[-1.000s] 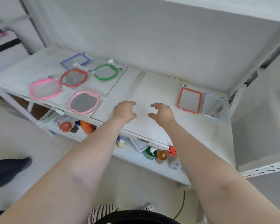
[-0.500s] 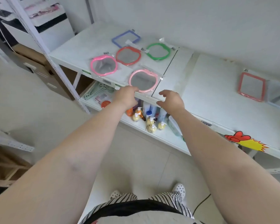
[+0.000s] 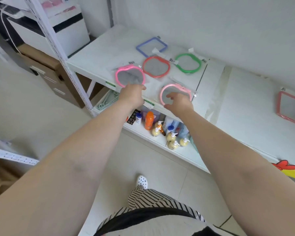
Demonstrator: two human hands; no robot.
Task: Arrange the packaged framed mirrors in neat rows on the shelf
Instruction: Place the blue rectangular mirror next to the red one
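When straightening the two front packets on the white metal shelf [image 3: 99, 53], work with flat, light fingers and not with a strong grip. Left hand [image 3: 132, 96] at the near rim of the bright pink apple-shaped mirror in its clear plastic bag [image 3: 129, 77], knuckles toward the camera, fingers hidden behind them, so impossible to tell whether pinching the bag or only touching it. Right hand [image 3: 177, 101] above the near part of the pale pink apple-shaped packaged mirror [image 3: 174, 88], fingers loosely spread and a little bent, holding nothing; contact with the bag not sure. Slide, do not lift: probably slippery bags, and the front edge of the shelf just beside. Push each packet a little back from that edge and line it up with the red-framed mirror [image 3: 156, 66] and the green-framed mirror [image 3: 188, 63] of the row behind. Keep equal gaps, with no bag over another. Leave the blue square-framed mirror [image 3: 152, 46] at the back for after.
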